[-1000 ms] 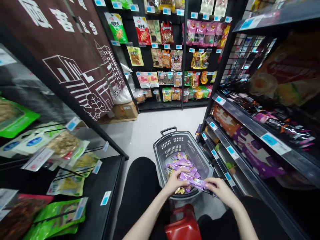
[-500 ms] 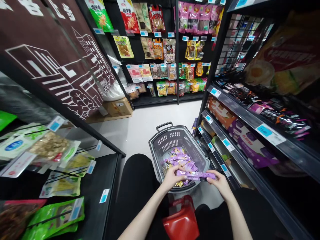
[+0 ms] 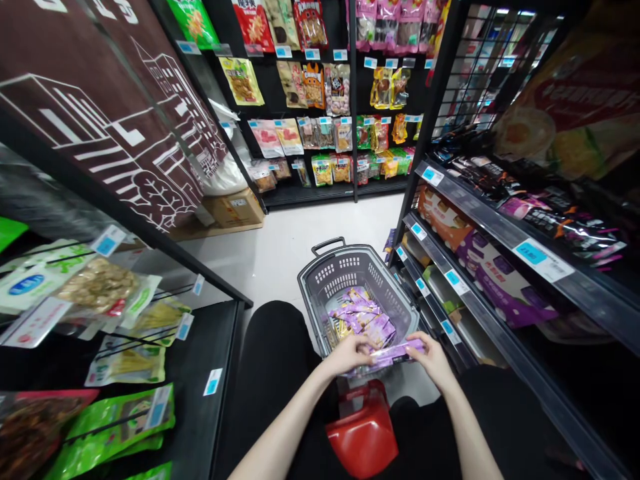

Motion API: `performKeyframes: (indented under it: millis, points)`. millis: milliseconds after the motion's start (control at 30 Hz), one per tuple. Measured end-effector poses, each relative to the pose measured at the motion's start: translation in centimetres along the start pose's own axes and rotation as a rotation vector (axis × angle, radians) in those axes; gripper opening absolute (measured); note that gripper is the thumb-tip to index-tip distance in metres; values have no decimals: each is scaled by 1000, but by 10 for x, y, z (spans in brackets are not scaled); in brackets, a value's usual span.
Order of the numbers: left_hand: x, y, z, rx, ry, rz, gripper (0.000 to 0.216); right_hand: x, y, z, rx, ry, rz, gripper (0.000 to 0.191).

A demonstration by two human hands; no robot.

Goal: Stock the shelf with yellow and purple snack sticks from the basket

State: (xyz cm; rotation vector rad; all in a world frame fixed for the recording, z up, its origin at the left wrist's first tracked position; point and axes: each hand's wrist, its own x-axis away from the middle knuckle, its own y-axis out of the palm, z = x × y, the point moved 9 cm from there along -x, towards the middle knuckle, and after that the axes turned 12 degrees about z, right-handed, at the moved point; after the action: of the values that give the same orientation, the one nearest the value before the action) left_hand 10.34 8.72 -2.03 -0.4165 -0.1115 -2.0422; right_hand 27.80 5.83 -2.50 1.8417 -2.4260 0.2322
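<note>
A grey plastic shopping basket (image 3: 345, 267) stands on the floor in front of my knees, with several purple snack packets (image 3: 361, 312) lying in it. My left hand (image 3: 349, 354) and my right hand (image 3: 433, 360) each grip one end of a stack of long purple packets (image 3: 393, 353), held level over the basket's near rim. Both hands are closed on the stack.
I sit on a red stool (image 3: 365, 437) in a narrow aisle. Black shelves (image 3: 480, 220) with purple and orange packs run along the right. A black rack (image 3: 215, 347) with green and white bags is at the left. A cardboard box (image 3: 235, 208) lies on the floor ahead.
Both hands have drawn the purple packets nearer to me, from over the basket's contents to its near rim. The view has tipped slightly downward.
</note>
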Motion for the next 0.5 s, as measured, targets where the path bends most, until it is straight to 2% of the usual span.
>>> performKeyframes:
  millis: [67, 133, 200, 267, 367, 500]
  points:
    - [4, 11, 1, -152, 78, -58, 20, 6, 14, -4, 15, -22, -31, 29]
    - [8, 21, 1, -197, 103, -90, 23, 12, 31, -7, 21, -32, -89, 26]
    - [10, 30, -4, -141, 49, -115, 27, 16, 46, -8, 35, -34, -132, 22]
    - [11, 34, -11, -41, -39, -120, 30, 15, 51, -7, 48, -34, -120, 20]
    - [12, 37, -20, 105, -157, -141, 32, 10, 45, -2, 56, -17, -59, 23]
    - [15, 39, -24, 175, -239, -249, 32, -3, 14, 5, 61, -19, 92, 32]
